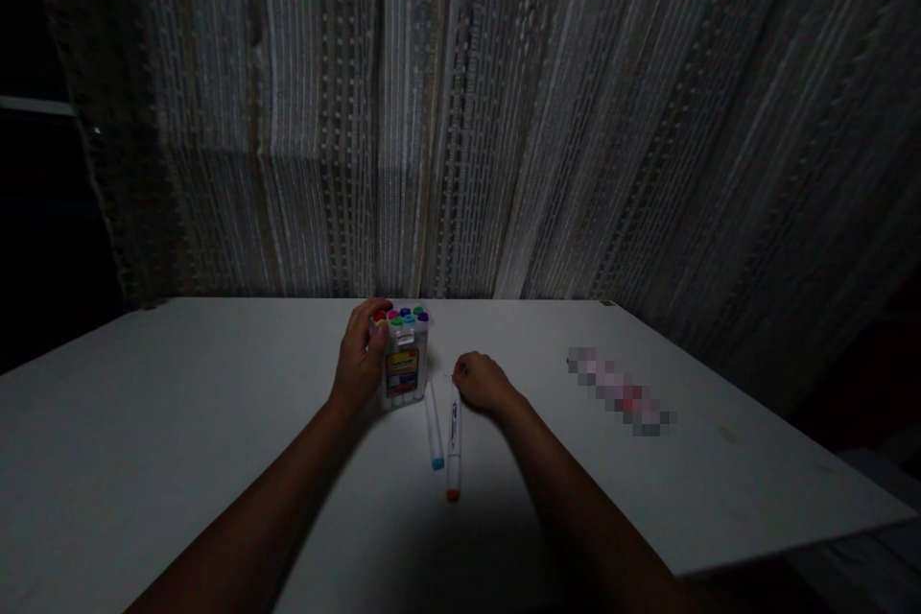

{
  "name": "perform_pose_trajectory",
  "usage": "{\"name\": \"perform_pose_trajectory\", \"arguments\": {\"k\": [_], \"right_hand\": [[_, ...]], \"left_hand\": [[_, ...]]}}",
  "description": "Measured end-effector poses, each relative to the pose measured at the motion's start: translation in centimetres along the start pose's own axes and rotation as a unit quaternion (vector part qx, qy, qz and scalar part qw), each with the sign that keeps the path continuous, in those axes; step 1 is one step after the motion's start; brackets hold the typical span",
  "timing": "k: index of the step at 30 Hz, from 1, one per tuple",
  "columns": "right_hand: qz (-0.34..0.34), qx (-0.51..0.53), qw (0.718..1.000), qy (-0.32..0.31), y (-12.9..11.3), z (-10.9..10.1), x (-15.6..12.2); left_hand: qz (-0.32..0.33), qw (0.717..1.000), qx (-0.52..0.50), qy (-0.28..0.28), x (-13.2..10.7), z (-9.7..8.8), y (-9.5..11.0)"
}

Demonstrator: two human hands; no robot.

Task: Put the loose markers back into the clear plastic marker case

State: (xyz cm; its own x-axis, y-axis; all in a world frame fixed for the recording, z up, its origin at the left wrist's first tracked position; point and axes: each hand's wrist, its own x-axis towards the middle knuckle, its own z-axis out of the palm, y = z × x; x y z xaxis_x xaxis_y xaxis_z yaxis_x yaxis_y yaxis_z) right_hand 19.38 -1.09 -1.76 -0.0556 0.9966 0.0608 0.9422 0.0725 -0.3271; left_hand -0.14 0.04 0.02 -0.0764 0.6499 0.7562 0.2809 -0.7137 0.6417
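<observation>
My left hand [360, 354] is wrapped round the left side of a clear plastic marker case [404, 372]. The case stands upright and holds several markers with coloured caps, and a yellow and dark label shows on its front. My right hand [481, 380] is closed, with its curled fingers at the far end of a white marker with an orange-red tip [454, 446]. That marker lies on the table, its coloured end towards me. Just left of it lies a white marker with a blue tip [435, 432], touched by neither hand.
The white table [216, 422] reaches back to a patterned curtain [446, 115]. A blurred-out pinkish object [619, 391] lies to the right of my right hand. The table's right edge [777, 417] runs diagonally, and the room is dim.
</observation>
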Motion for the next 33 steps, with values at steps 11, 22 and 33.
{"name": "perform_pose_trajectory", "arguments": {"k": [11,22,33], "right_hand": [[-0.028,0.02,0.999,-0.03,-0.19,0.06,-0.05],[-0.033,0.034,0.999,0.012,-0.48,0.37,-0.25],[-0.035,0.033,0.999,-0.012,-0.8,0.23,-0.46]], "left_hand": [[0.001,1.0,-0.001,-0.002,0.04,0.09,-0.12],[0.002,1.0,-0.007,-0.005,-0.01,0.07,-0.02],[-0.001,1.0,-0.012,-0.004,-0.02,0.12,-0.05]]}}
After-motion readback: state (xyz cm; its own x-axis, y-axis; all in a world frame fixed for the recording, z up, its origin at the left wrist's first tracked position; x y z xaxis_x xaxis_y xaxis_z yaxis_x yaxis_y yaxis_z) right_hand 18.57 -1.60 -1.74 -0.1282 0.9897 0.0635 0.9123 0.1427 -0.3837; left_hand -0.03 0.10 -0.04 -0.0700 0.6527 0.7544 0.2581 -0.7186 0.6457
